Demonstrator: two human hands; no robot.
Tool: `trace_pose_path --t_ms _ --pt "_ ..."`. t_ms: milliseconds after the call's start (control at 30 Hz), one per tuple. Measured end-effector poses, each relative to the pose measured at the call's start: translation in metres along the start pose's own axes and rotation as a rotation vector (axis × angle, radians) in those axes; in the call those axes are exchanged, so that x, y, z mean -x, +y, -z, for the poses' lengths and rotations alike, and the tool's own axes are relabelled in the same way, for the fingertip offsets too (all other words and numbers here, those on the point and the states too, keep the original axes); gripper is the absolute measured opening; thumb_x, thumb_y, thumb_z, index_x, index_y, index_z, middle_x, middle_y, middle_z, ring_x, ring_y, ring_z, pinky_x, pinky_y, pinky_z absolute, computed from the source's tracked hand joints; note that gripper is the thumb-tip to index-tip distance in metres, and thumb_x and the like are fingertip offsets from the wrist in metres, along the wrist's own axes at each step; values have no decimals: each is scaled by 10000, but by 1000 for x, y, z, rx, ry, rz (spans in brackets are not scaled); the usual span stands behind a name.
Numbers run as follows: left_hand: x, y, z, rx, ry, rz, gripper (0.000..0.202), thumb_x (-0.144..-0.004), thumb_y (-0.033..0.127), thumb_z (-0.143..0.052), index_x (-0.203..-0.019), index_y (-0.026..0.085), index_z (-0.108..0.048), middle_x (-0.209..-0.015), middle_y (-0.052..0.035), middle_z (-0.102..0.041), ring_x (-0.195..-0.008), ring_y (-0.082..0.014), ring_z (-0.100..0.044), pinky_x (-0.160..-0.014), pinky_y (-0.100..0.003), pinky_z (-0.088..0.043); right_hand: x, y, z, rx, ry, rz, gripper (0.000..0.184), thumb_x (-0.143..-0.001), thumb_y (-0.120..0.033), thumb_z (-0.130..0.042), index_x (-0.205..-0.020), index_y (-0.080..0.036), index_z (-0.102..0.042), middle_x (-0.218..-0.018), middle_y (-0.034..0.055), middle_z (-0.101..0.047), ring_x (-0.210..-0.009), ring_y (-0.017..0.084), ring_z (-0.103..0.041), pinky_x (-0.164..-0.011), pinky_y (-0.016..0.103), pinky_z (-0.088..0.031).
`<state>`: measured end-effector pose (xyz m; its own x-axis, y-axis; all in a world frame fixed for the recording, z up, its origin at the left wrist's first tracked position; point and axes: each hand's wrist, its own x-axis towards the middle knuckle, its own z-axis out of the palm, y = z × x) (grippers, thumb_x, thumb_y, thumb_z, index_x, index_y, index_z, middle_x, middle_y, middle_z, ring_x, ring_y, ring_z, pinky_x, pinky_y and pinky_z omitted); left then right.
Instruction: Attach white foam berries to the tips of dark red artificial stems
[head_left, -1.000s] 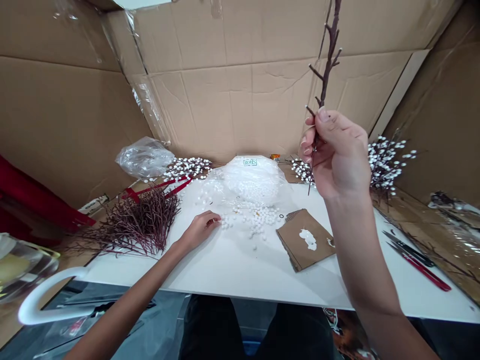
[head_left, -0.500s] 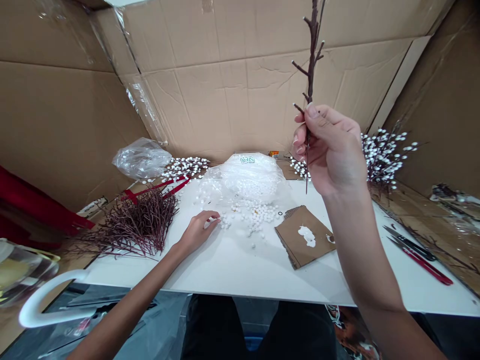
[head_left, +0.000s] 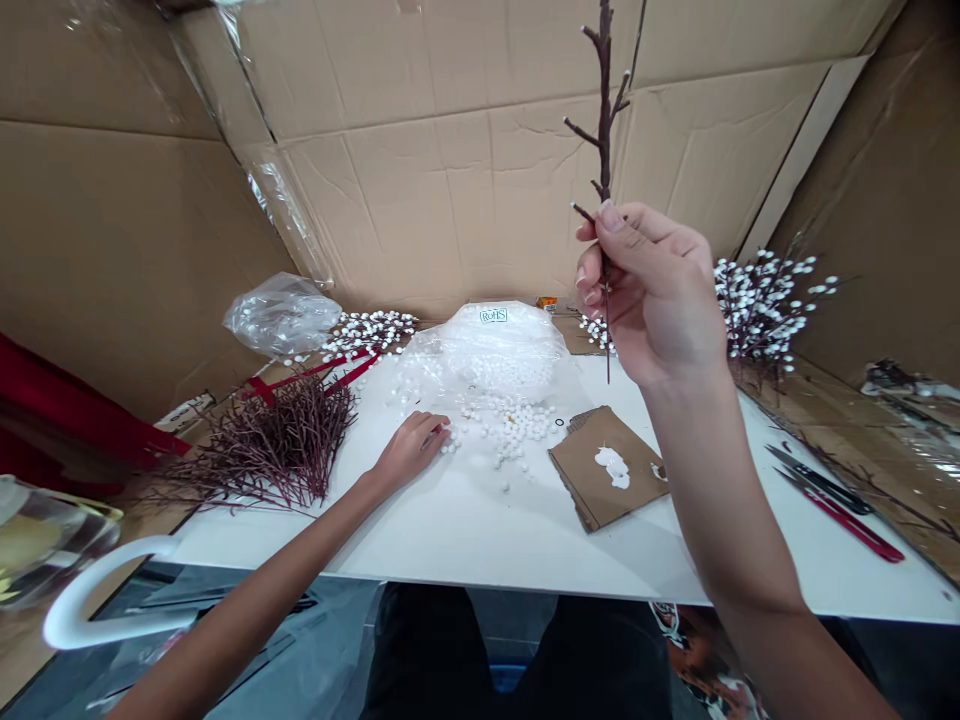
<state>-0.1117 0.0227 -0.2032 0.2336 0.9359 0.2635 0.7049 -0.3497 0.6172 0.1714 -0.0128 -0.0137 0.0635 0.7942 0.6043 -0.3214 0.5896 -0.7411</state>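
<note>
Raised upright in front of the cardboard wall is a brown artificial twig (head_left: pixel 604 130), its short side branches tipped with white. My right hand (head_left: pixel 660 280) pinches it near the lower end between thumb and fingers, and the thin stem hangs below. My left hand (head_left: pixel 412 447) rests on the table at the left edge of the loose white foam balls (head_left: pixel 517 428). Its fingers are curled together among the nearest balls; what lies between the fingertips is hidden. A cardboard piece (head_left: pixel 592 500) with a patch of white glue (head_left: pixel 613 467) lies below my right hand.
A clear bag (head_left: pixel 495 350) of white balls sits behind the loose ones. Bare brown twigs (head_left: pixel 285 440) are piled left. Finished white-berry sprays (head_left: pixel 765 310) stand right, above black-handled scissors (head_left: pixel 825 482) and a red cutter (head_left: pixel 855 525). Cardboard walls (head_left: pixel 420 200) enclose the table.
My left hand has shifted slightly right and up, further into the edge of the white balls. The twig in my right hand has moved a little left in view.
</note>
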Motion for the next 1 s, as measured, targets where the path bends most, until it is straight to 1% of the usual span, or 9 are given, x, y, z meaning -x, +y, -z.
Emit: trace_pose_path --t_ms 133,267,400,500,600,700,767,867,1000 --pt "-3 5 2 206 97 69 253 -740 419 -618 -867 203 -647 -856 -61 -611 -886 -222 -554 -887 -368 -443 0 -1 1 16 9 6 277 -769 -458 -673 -668 -212 -594 -516 -48 -552 -407 58 -446 -384 195 -366" --pt "-6 17 11 494 208 209 286 -803 449 -504 -928 193 -529 -979 -61 -547 -853 -165 -574 -820 -316 -480 0 -3 3 13 11 12 300 -765 -494 -667 -676 -217 -594 -534 -45 -543 -421 62 -460 -394 204 -367" --pt "-7 34 23 706 114 321 173 -802 339 -451 -811 173 -500 -778 -54 -498 -699 -139 -546 -683 -285 -500 -1 -5 3 -62 -27 20 288 -729 -465 -716 -676 -207 -600 -510 -50 -527 -405 57 -443 -373 202 -352" --pt "-7 43 27 748 25 348 171 -794 298 -415 -664 191 -446 -642 -29 -404 -574 -130 -455 -532 -272 -455 0 -5 1 -62 -33 15 293 -724 -471 -718 -678 -207 -601 -502 -56 -529 -394 54 -435 -368 196 -362" --pt "-10 45 23 670 -30 329 270 -812 331 -375 -574 227 -299 -562 23 -260 -467 -105 -307 -408 -239 -328 0 -4 0 -7 -24 5 305 -738 -507 -689 -689 -219 -601 -507 -55 -531 -411 64 -463 -375 194 -369" --pt "-13 46 12 487 -71 280 339 -832 380 -350 -562 235 -203 -527 52 -162 -425 -92 -187 -384 -232 -218 0 -3 1 8 -34 14 289 -750 -495 -683 -692 -222 -607 -522 -50 -546 -419 66 -473 -384 194 -373" --pt "-13 51 2 325 -99 216 356 -834 402 -374 -558 227 -232 -514 46 -193 -437 -98 -221 -423 -246 -224 0 -2 1 5 -38 23 284 -757 -487 -679 -686 -221 -608 -531 -47 -557 -422 66 -474 -389 194 -373" --pt "-12 63 -14 63 -167 87 367 -829 433 -438 -557 210 -331 -526 12 -342 -505 -133 -340 -512 -278 -270 0 -2 1 7 -35 26 298 -756 -496 -676 -677 -218 -606 -521 -46 -563 -417 68 -471 -386 197 -367" --pt "-15 75 -32 -216 -280 -29 377 -869 430 -406 -567 208 -360 -536 -11 -432 -548 -168 -441 -563 -297 -306 -1 -3 1 -20 -59 45 306 -745 -494 -688 -677 -208 -602 -498 -44 -567 -400 69 -460 -372 202 -350"
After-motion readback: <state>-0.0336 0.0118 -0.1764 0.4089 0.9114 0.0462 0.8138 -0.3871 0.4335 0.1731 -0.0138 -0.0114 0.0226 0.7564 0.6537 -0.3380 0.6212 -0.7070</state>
